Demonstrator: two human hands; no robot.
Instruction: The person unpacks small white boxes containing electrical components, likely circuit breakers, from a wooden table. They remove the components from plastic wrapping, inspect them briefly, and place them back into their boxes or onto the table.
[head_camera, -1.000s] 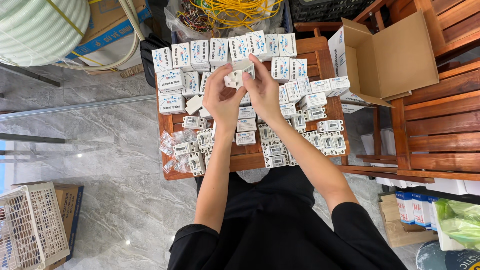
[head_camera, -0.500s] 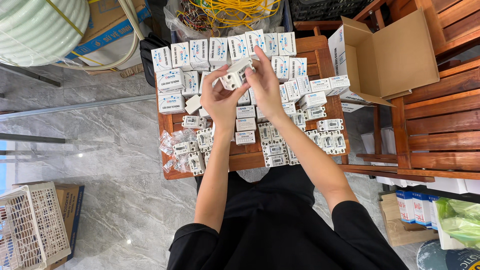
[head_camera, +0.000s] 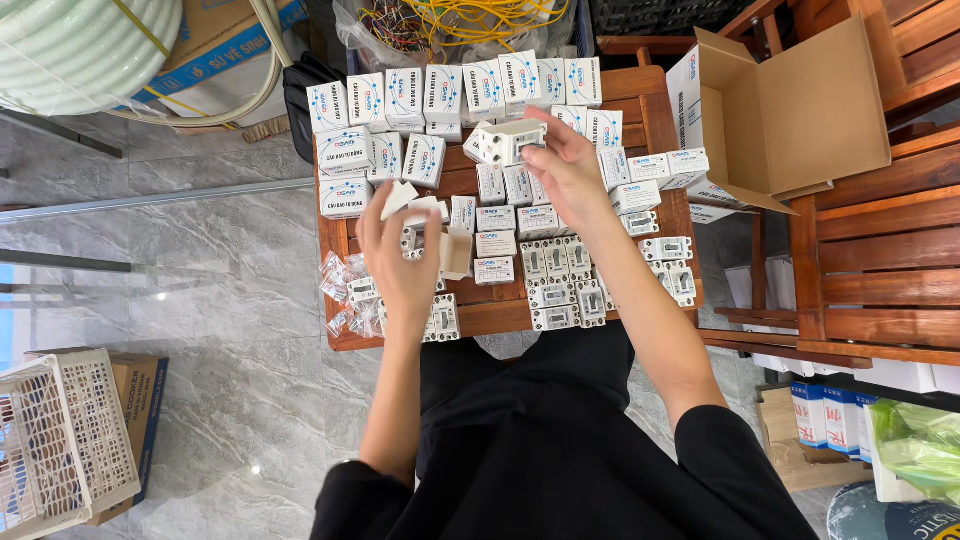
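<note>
grey stone floor lies all around a small wooden table (head_camera: 655, 110), and a white plastic basket (head_camera: 60, 440) sits on the floor at the near left. on the near part of the table lie bare white switch parts (head_camera: 560, 290) in rows, with little clear bags (head_camera: 345, 295) at the left edge. the left hand (head_camera: 405, 260) is over the near left side of the table, fingers curled around an open small box (head_camera: 425, 215) with its flaps loose, and it has hold of it. the right hand (head_camera: 570, 170) is farther out, over the middle of the table, and its fingers pinch a white switch part (head_camera: 505, 142) held up above the boxes. the two hands are well apart. at the far edge of the table stand rows of small white boxes (head_camera: 440, 95), close together. an open brown cardboard box (head_camera: 800, 110) rests on a wooden chair (head_camera: 880, 260) to the right. yellow wires (head_camera: 480, 20) lie in a bag past the table.
</note>
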